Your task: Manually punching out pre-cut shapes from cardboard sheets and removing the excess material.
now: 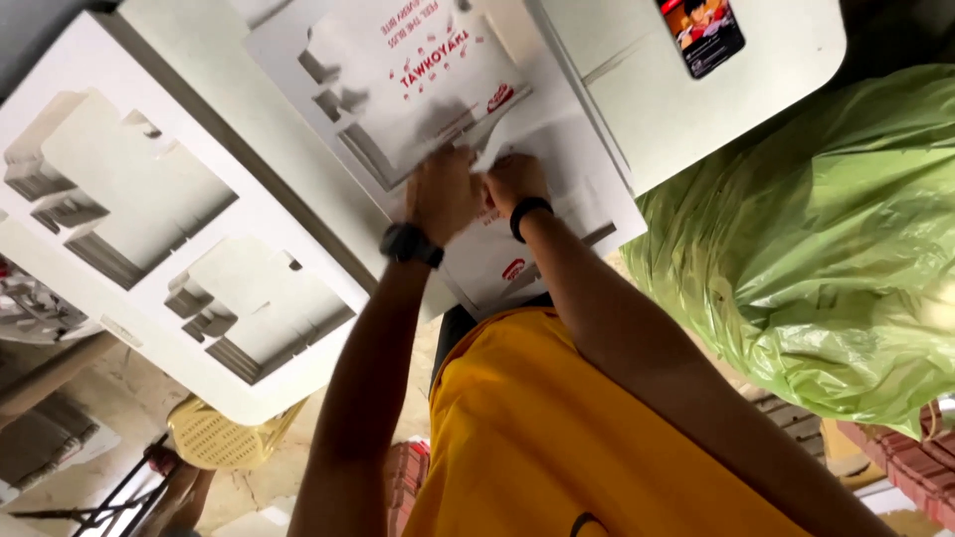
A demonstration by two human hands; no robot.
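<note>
Where the two forearms meet near the middle of the view, the left hand (445, 194) lies knuckles up on a flat white carton blank (438, 85) with red print, its fingers curled down against the card; it wears a black watch (411, 244) at the wrist. The right hand (513, 181) sits just beside it, touching it, fingers pinched together on a raised edge of the same card, a black band (528, 216) round its wrist. Whether the left hand clamps the card or only presses on it cannot be told.

The carton blank lies on the white desk (298, 169), straight ahead of the person, and beneath it a second printed sheet (517, 254) juts out toward the near edge. To the left on the desk lie more white die-cut sheets (149, 214) with stepped cut-out openings. Far right, on another white surface (696, 109), rests a dark phone (701, 33) with a lit colour screen.

Near the bottom, the yellow shirt (557, 438) of the person fills the view. To the right bulges a large green plastic bag (826, 239), with reddish bricks (905, 462) below it. Down at the near left stands a pale yellow plastic stool (219, 438) on a bare floor (109, 398).
</note>
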